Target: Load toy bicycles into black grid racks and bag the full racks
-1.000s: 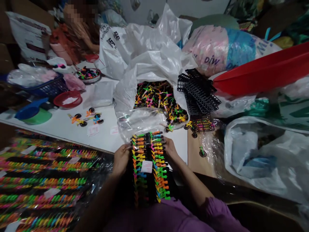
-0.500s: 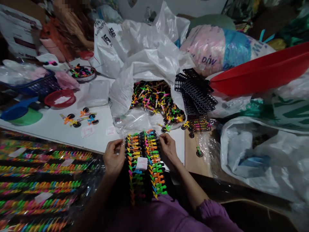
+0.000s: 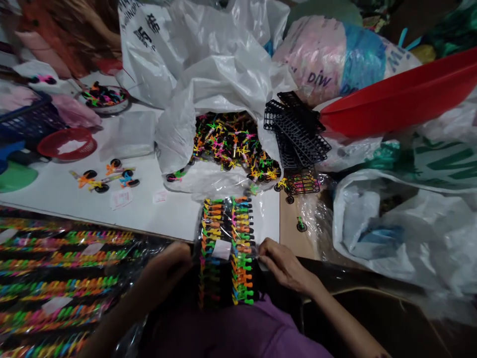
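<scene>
A clear plastic bag [image 3: 229, 223] of small colourful plastic toys, set in two rows, lies in front of me from the table edge towards my lap. A white paper label [image 3: 221, 249] shows at its middle. At the bag's right edge my right hand [image 3: 281, 261] is closed, thumb and fingers pinching the film. My left hand [image 3: 173, 258] is at the left edge, dark and somewhat blurred, its fingers curled in against the plastic. Just beyond, a big white sack [image 3: 219, 184] gapes open, with a heap of loose toys [image 3: 231, 141] in it.
Black plastic racks [image 3: 298, 132] are piled right of the sack, near a red basin [image 3: 402, 97]. Loose wheeled toys [image 3: 106, 176] and a red basket [image 3: 69, 144] are on the white table [image 3: 167, 219]. Filled bags [image 3: 55, 283] lie at lower left. Another person's arm [image 3: 100, 22] shows behind.
Both hands have moved from the bag's upper corners down along its sides. The right hand has shifted outward. The view has tilted down and turned slightly right.
</scene>
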The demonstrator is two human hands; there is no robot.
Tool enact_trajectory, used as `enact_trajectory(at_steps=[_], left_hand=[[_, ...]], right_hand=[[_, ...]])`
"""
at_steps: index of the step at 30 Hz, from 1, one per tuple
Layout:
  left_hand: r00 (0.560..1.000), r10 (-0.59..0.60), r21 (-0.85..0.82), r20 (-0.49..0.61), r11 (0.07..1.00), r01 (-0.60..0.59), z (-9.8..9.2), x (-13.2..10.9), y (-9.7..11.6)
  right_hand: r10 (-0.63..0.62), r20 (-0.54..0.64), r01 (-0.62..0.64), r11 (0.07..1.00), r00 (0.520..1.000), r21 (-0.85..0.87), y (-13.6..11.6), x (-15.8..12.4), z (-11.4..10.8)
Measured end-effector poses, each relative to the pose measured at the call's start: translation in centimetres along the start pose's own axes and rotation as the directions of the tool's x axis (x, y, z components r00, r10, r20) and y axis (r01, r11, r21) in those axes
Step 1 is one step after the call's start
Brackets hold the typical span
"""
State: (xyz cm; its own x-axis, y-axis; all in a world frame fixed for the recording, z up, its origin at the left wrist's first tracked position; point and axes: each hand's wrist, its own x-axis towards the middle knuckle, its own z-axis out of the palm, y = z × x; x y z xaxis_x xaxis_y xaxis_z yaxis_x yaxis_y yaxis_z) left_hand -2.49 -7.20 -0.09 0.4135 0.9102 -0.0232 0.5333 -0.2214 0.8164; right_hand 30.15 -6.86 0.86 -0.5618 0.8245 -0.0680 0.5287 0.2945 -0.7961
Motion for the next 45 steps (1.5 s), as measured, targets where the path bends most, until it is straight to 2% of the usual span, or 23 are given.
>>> enact_trajectory(at_steps=[4, 6, 8, 10, 12, 13, 14, 16, 18, 20, 21, 23, 25, 27, 30, 32, 34, 36, 38, 41, 42, 44, 45], left_hand=[[0.940, -0.047, -0.095, 0.338, 0.992, 0.084, 0.0, -2.4, 1.4], [0.916, -0.043, -0.154, 0.400, 0.981, 0.113, 0.2, -3.3, 2.0], [0.921, -0.068, -0.161, 0.384, 0.977, 0.140, 0.0, -3.2, 2.4], [0.950, -0.091, -0.152, 0.298, 0.978, 0.141, -1.1, -1.8, 3.1], [0.990, -0.049, -0.186, 0.132, 0.980, 0.073, -3.6, 0.7, 5.2], [1.000, 0.017, -0.231, -0.014, 0.973, -0.020, -5.4, 2.2, 7.0], [0.982, 0.066, -0.239, -0.175, 0.965, -0.108, -7.2, 3.5, 9.1], [0.833, 0.195, -0.184, -0.518, 0.925, -0.332, -11.0, 5.8, 14.0], [0.712, 0.308, -0.105, -0.631, 0.875, -0.472, -14.0, 7.7, 18.5], [0.707, 0.286, -0.155, -0.647, 0.858, -0.489, -15.7, 9.8, 20.9], [0.716, 0.241, -0.193, -0.655, 0.863, -0.467, -16.1, 11.0, 21.1], [0.791, 0.144, -0.266, -0.595, 0.893, -0.363, -16.4, 13.6, 20.1], [0.801, 0.088, -0.293, -0.592, 0.902, -0.315, -16.4, 15.7, 18.2], [0.790, 0.086, -0.317, -0.607, 0.885, -0.340, -16.3, 16.5, 16.6], [0.737, 0.185, -0.269, -0.650, 0.851, -0.451, -16.3, 15.4, 15.6], [0.708, 0.244, -0.164, -0.662, 0.875, -0.455, -16.0, 13.4, 15.1], [0.727, 0.244, -0.048, -0.642, 0.933, -0.356, -15.1, 10.7, 13.7], [0.779, 0.173, 0.034, -0.603, 0.981, -0.191, -13.4, 7.6, 10.8], [0.793, 0.049, 0.029, -0.607, 0.999, -0.039, -10.8, 4.2, 6.4], [0.756, -0.211, -0.041, -0.620, 0.971, 0.238, -5.9, -1.6, -1.0], [0.713, -0.335, -0.098, -0.616, 0.931, 0.352, -4.1, -3.5, -2.9], [0.619, -0.546, -0.250, -0.564, 0.828, 0.501, -0.7, -6.8, -4.9], [0.617, -0.606, -0.331, -0.502, 0.794, 0.510, 0.9, -8.0, -4.8]], right_hand=[[-0.007, 0.193, 0.007, 1.000, 0.981, 0.000, -1.6, -3.1, 0.4], [0.006, 0.232, -0.012, 1.000, 0.973, 0.024, -2.0, -3.8, 0.8], [0.048, 0.194, -0.059, 0.997, 0.980, 0.051, -2.3, -3.5, 0.5], [0.066, 0.088, -0.074, 0.993, 0.994, 0.089, -2.8, -2.1, -1.0], [0.011, -0.075, 0.000, 0.989, 0.997, 0.147, -4.4, 0.2, -3.8], [-0.045, -0.181, 0.078, 0.980, 0.983, 0.181, -5.6, 1.5, -5.6], [-0.103, -0.284, 0.166, 0.964, 0.953, 0.208, -7.2, 2.7, -7.4], [-0.205, -0.461, 0.343, 0.909, 0.863, 0.237, -10.6, 5.1, -10.8], [-0.234, -0.563, 0.437, 0.861, 0.793, 0.259, -13.5, 7.2, -13.3], [-0.214, -0.615, 0.468, 0.836, 0.759, 0.287, -14.8, 9.6, -14.7], [-0.193, -0.634, 0.472, 0.827, 0.749, 0.306, -14.8, 10.9, -15.1], [-0.137, -0.660, 0.468, 0.809, 0.738, 0.355, -13.8, 13.5, -15.3], [-0.073, -0.668, 0.448, 0.794, 0.741, 0.411, -12.4, 15.5, -14.9], [-0.050, -0.661, 0.444, 0.779, 0.748, 0.443, -11.5, 16.6, -14.2], [-0.113, -0.671, 0.501, 0.757, 0.732, 0.419, -11.1, 16.5, -12.9], [-0.174, -0.656, 0.512, 0.777, 0.734, 0.367, -11.0, 15.5, -11.8], [-0.208, -0.550, 0.442, 0.833, 0.809, 0.334, -10.2, 14.3, -10.0], [-0.181, -0.363, 0.311, 0.886, 0.914, 0.343, -8.7, 12.9, -7.1], [-0.104, -0.193, 0.172, 0.909, 0.976, 0.379, -6.8, 11.6, -3.4], [0.017, -0.075, 0.014, 0.920, 0.997, 0.391, -4.8, 9.7, 2.2], [0.040, -0.034, -0.025, 0.927, 0.999, 0.373, -4.5, 9.1, 3.7], [0.056, 0.064, -0.073, 0.948, 0.996, 0.310, -4.6, 8.0, 6.0], [0.051, 0.113, -0.079, 0.961, 0.992, 0.264, -4.8, 7.4, 6.8]])
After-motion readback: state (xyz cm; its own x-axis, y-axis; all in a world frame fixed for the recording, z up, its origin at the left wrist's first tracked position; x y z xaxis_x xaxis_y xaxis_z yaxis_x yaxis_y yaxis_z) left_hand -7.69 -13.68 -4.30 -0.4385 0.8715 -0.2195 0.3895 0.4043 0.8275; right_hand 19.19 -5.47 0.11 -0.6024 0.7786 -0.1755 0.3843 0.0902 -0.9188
